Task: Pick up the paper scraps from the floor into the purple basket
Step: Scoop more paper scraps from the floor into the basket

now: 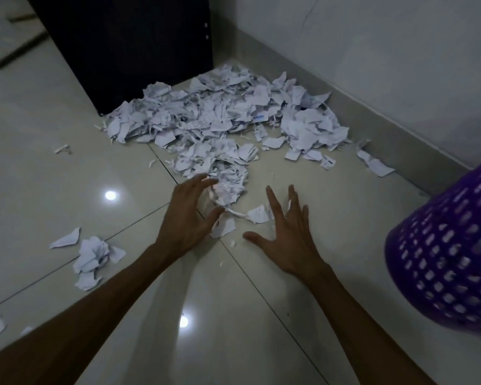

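Note:
A big heap of white paper scraps [220, 115] lies on the tiled floor in the corner, with a narrower tongue of scraps [222, 173] running toward me. My left hand [188, 215] hovers at the near end of that tongue, fingers spread and slightly curved, holding nothing. My right hand [285, 232] is spread flat just right of a few loose scraps [257, 213]. The purple basket [450, 259], with a perforated wall, stands at the right edge; its opening is out of view.
A dark cabinet [128, 51] stands behind the heap on the left. A grey wall and skirting [372, 112] run along the right. A small clump of scraps [92, 257] lies to my left, and stray bits [375, 165] sit by the skirting.

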